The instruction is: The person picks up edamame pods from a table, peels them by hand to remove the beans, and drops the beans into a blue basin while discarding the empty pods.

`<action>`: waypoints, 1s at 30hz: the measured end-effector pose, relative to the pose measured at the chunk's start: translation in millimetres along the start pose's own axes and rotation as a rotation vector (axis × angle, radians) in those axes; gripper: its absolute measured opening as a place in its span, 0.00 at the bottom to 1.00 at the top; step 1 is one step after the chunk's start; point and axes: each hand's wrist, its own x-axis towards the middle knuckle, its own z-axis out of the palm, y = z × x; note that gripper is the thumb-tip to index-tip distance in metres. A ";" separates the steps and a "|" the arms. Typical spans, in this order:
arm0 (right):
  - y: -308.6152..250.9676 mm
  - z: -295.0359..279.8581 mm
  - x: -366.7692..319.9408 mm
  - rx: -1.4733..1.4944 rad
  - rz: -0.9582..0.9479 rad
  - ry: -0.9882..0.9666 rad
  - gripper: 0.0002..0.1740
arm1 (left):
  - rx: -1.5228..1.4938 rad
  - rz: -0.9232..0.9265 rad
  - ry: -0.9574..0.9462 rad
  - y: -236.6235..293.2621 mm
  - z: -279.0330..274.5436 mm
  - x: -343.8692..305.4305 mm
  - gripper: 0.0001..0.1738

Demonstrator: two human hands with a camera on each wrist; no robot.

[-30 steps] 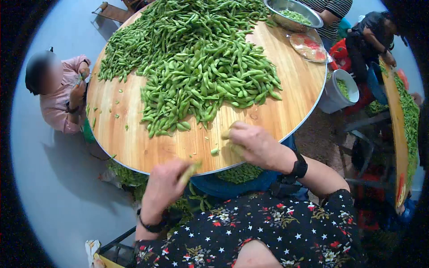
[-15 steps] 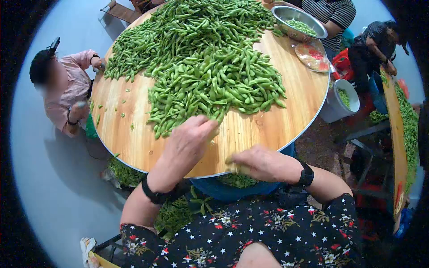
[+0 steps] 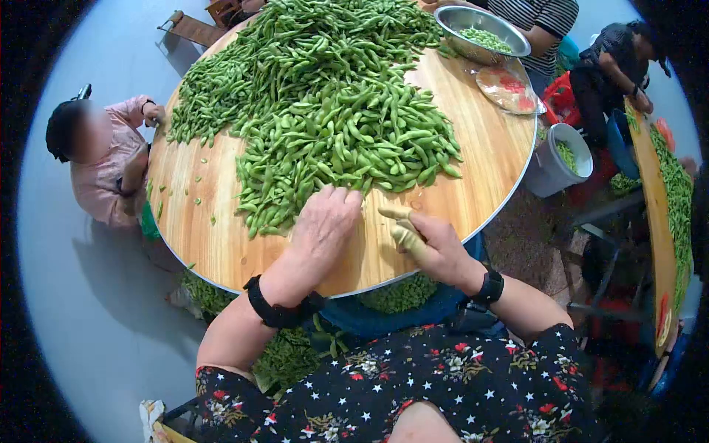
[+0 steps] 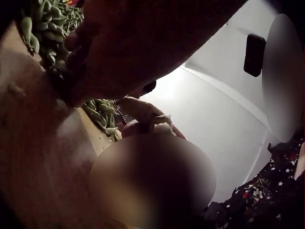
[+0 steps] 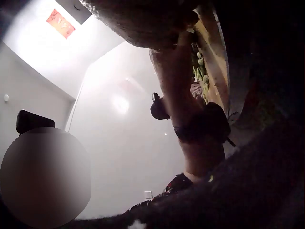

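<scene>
Both wrist views are dark and backlit, and from above my own knuckles cover the fingertips of my left hand where they lie on the near edge of the pod heap, so I cannot tell whether they grip anything. My right hand, just beside it over the near rim of the table, curls its fingers round a pod lying under my forefinger. It is pale yellow-green, duller than the bright green heap spreading away to the metal bowl at the far edge.
</scene>
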 end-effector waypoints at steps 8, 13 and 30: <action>-23.9 -14.3 6.5 0.635 0.432 -0.060 0.18 | -1.417 -0.541 0.066 8.8 -24.2 -4.8 0.09; -29.0 -1.8 8.7 0.939 0.511 -0.108 0.16 | -0.657 -0.125 0.343 32.6 -11.5 -20.3 0.15; -40.4 -2.5 3.5 0.905 0.464 -0.155 0.12 | -1.008 -0.452 0.305 55.3 -2.0 -38.4 0.13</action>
